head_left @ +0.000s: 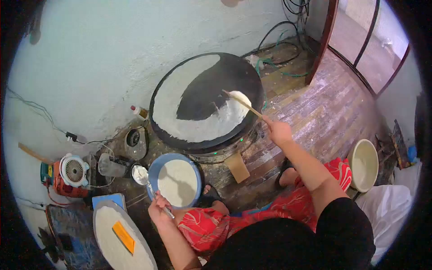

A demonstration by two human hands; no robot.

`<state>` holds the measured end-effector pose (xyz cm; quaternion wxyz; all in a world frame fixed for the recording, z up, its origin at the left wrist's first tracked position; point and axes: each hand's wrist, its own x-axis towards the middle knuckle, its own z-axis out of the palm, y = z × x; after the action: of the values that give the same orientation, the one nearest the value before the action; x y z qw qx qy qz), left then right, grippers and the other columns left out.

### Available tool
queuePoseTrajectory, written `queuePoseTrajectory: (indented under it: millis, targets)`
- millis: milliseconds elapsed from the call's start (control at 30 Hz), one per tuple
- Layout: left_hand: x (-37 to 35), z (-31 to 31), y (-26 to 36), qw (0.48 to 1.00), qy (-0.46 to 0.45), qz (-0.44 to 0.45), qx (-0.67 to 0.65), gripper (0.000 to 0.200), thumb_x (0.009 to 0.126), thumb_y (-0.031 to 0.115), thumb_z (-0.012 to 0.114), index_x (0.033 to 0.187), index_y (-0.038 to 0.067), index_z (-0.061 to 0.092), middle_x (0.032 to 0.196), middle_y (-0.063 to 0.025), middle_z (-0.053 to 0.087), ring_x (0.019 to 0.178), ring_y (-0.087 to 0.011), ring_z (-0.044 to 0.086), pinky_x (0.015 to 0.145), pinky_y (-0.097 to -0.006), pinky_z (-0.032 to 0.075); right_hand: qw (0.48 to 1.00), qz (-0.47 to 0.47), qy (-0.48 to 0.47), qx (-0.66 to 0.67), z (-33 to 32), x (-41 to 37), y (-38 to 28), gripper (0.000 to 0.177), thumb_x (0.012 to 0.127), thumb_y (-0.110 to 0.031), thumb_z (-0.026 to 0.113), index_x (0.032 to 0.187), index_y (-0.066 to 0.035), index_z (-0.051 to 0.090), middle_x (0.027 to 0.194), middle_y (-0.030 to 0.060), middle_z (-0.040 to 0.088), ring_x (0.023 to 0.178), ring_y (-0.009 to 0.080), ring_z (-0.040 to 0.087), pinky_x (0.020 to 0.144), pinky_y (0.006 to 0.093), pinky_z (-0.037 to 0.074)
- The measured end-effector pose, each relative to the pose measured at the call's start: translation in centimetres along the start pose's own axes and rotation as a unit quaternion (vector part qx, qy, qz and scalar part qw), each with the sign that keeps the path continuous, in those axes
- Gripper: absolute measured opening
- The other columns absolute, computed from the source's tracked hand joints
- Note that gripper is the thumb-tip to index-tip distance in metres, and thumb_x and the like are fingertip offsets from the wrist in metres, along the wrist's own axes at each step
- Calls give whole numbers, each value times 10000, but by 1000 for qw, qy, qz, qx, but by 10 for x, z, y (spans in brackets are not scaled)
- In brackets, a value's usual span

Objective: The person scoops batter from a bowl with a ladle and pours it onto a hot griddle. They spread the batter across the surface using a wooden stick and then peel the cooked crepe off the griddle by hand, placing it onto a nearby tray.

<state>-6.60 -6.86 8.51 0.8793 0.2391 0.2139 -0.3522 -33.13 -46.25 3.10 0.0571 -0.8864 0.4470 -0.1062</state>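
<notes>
Fingers curled tightly, the person's right hand (276, 130) grips the near end of a slim, pale wooden stick (253, 110); the left hand (160, 208) is wrapped around the handle of a silver metal ladle (151, 188) with white batter in its bowl. From the right hand, a wide, round, black griddle (202, 87) lies ahead and to the left, and the stick's long axis slants over the griddle's right rim toward its middle. That hand is just outside the rim; the left hand is farther from the griddle.

Largest around it, a pale, rough wall (94, 58) stands close behind the griddle's far and left edges. Brown, wood-patterned floor (299, 117) spreads to the griddle's right, giving the right arm room on its outer side. Over the griddle, a thin white film of batter (168, 112) curves along the left and near edges, while black surface shows at the middle and far right. Just off the griddle's near left edge sits a round blue plastic basin (173, 155) of white batter. Smallest, a thick white pool of wet batter (240, 96) lies beside the stick, inside the griddle's right rim; whether the stick's tip touches the surface is unclear.
</notes>
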Motion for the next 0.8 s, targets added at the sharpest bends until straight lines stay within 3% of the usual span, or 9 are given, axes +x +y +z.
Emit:
queuePoseTrajectory:
  millis: [100,133,200,300,367,433,567,633,800]
  targets:
    - [4,6,-3,999,33,10,20,235,878,138,331,988,-51,418,640,-31,404,466,-97,387,408,-211,375,959,39,3,280,18,10,-12,433,717,-149,535,1143,-220,499,650,100,533,600,271,550,543,382,447]
    - [4,8,-6,999,38,18,23,243,879,147,336,993,-50,421,639,-26,398,465,-98,383,403,-213,372,959,39,2,281,9,-2,-13,433,717,-149,535,1143,-220,499,650,100,533,600,271,550,543,382,447]
    - [3,9,-5,999,44,3,0,245,880,149,332,985,-51,425,637,-24,399,463,-100,385,399,-214,369,964,-174,-146,138,-10,-29,-12,391,732,-144,505,1109,-248,521,714,70,568,651,261,579,549,369,456]
    - [2,19,-13,998,50,-9,-38,249,884,153,314,959,-50,439,624,-13,396,456,-102,381,392,-213,366,975,-192,52,101,-4,-22,48,387,724,-154,513,1100,-246,525,715,60,568,647,259,578,545,369,459]
    - [2,22,-17,998,56,10,-24,222,852,70,320,1010,-56,412,568,-16,387,421,-106,359,389,-217,368,993,-115,-4,6,-2,13,75,397,716,-146,513,1100,-247,524,756,61,591,655,254,583,552,375,463]
    - [0,33,-28,996,82,39,-6,222,851,68,329,1022,-46,413,570,-9,389,411,-99,355,376,-204,366,978,-161,130,-19,-8,51,70,452,691,-107,534,1123,-240,524,596,55,538,512,235,537,464,350,437]
    - [9,33,-28,996,84,31,15,258,886,162,299,943,-44,444,573,-8,363,436,-108,364,393,-213,365,985,-60,107,121,9,74,48,451,696,-125,526,1132,-243,519,535,64,508,482,240,528,449,364,427]
    - [12,32,-30,993,107,53,22,260,889,169,302,954,-42,440,572,-2,353,430,-108,360,387,-213,361,957,-236,-22,169,-12,48,51,441,706,-146,522,1137,-238,515,503,80,479,485,250,525,456,381,424]
    - [13,40,-34,995,91,22,-26,303,900,199,285,952,-60,434,569,-10,353,431,-114,364,390,-227,366,976,-199,86,24,7,103,129,445,703,-136,529,1137,-231,514,530,75,485,511,252,525,483,381,429]
